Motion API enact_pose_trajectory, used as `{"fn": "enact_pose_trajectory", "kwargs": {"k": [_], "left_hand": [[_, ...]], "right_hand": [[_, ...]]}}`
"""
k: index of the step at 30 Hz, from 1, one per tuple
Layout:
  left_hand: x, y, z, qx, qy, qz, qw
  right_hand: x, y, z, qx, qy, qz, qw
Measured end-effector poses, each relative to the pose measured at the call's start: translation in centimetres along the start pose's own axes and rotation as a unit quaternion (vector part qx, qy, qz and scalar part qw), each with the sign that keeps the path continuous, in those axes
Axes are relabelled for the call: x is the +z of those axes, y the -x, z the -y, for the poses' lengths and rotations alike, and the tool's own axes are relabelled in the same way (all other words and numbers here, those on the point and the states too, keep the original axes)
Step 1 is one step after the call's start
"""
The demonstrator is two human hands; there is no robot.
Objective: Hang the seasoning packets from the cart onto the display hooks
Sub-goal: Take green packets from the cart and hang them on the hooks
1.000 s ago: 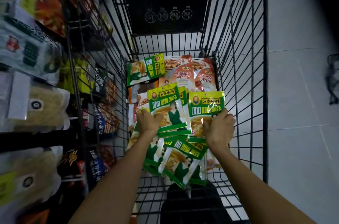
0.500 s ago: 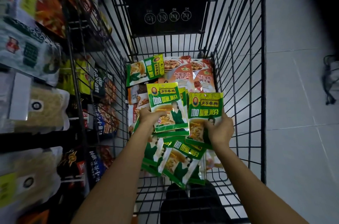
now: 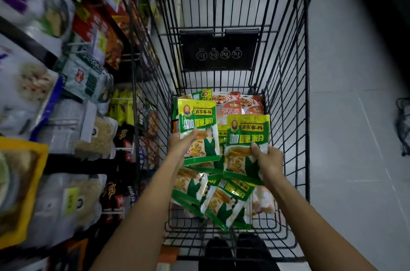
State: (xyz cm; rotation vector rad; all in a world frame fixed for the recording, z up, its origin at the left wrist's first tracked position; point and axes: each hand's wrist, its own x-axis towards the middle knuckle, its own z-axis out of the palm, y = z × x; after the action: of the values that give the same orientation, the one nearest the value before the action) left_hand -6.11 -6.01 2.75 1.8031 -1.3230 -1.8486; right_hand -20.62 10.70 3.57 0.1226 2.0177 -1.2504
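- Shelf goods are hanging at left, blurred.
- Left hand, fingers curled, is grasping a green packet over the cart.
- Right hand is pinching a second green packet; loose packets are lying below, partly hidden.

We hold one green-and-yellow packet upright in our left hand, its twin in our right hand; below, more packets litter the cart.
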Motion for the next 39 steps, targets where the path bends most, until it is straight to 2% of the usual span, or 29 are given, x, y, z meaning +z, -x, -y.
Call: {"fn": "enact_pose_trajectory", "kwargs": {"k": [5, 9, 11, 15, 18, 20, 23, 28, 39], "left_hand": [[-4.7, 7.2, -7.7, 0.129, 0.036, -0.063, 0.989], [-9.0, 14.3, -13.5, 0.246, 0.036, -0.153, 0.956], [-11.3, 18.4, -16.0, 0.296, 0.030, -0.222, 0.928], [-15.3, 27.4, -19.6, 0.384, 0.051, -0.300, 0.872], [-17.5, 34.9, -21.3, 0.444, 0.042, -0.401, 0.800], [-18.7, 39.9, -21.8, 0.469, 0.034, -0.437, 0.767], [-20.3, 47.2, -21.8, 0.494, 0.015, -0.477, 0.727], [-23.0, 57.7, -20.8, 0.501, 0.031, -0.556, 0.663], [-27.1, 75.6, -13.7, 0.426, 0.055, -0.710, 0.557]], "right_hand": [[0.1, 4.4, 8.7, -0.073, -0.028, 0.088, 0.993], [0.7, 8.9, 16.5, -0.139, -0.030, 0.205, 0.968], [1.1, 11.6, 20.2, -0.185, -0.025, 0.262, 0.947], [1.7, 17.6, 26.0, -0.285, -0.007, 0.359, 0.889], [2.2, 22.6, 29.3, -0.338, 0.001, 0.429, 0.838], [2.4, 26.3, 30.9, -0.367, -0.002, 0.477, 0.799], [2.4, 32.3, 32.6, -0.395, -0.021, 0.543, 0.741], [2.2, 42.0, 33.6, -0.437, -0.045, 0.593, 0.675], [4.4, 59.8, 30.4, -0.477, -0.054, 0.701, 0.527]]}}
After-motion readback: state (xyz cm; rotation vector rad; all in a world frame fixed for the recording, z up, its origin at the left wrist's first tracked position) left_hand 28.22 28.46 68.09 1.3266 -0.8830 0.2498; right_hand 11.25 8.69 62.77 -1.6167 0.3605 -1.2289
